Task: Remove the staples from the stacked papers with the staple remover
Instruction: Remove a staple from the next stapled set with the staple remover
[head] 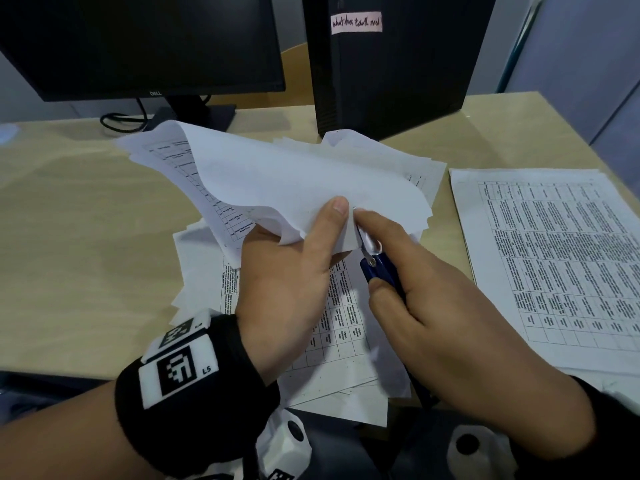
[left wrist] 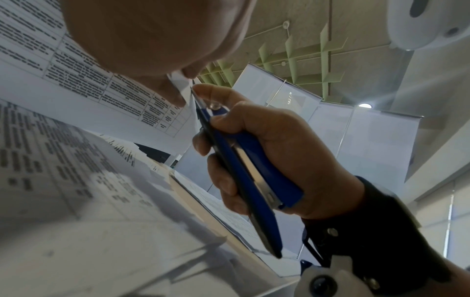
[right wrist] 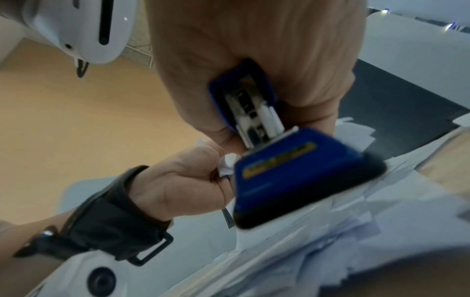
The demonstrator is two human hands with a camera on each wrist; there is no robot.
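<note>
At the centre of the desk, just below the computer tower, your left hand [head: 294,268] pinches the near corner of a lifted sheaf of stapled papers [head: 294,174], thumb on top and fingers curled underneath. Your right hand [head: 426,292] is wrapped round the blue staple remover [head: 381,268], forefinger laid along its top, with the metal tip [head: 363,237] pressed at the corner right beside your left thumb. The staple itself is too small to make out, so I cannot tell whether the tip is under it yet.

To do this step well, I judge you should keep the corner taut and flat between thumb and fingers, slide the tip under the staple's crown rather than into the paper, and lever gently; the corner is already crumpled, and a hard pull could tear it. Keep your thumb clear of the tip.

Loose printed sheets [head: 332,327] lie beneath your hands, running to the desk's near edge at 6 o'clock, where they overhang. A separate stack of printed pages [head: 554,258] sits at 3 o'clock, near your right wrist. The computer tower [head: 388,64] at 12 o'clock and the monitor [head: 138,43] at 11 o'clock close off the far side. Bare desk [head: 86,220] at 9 o'clock gives the most open room for swinging the sheaf or setting it down.
</note>
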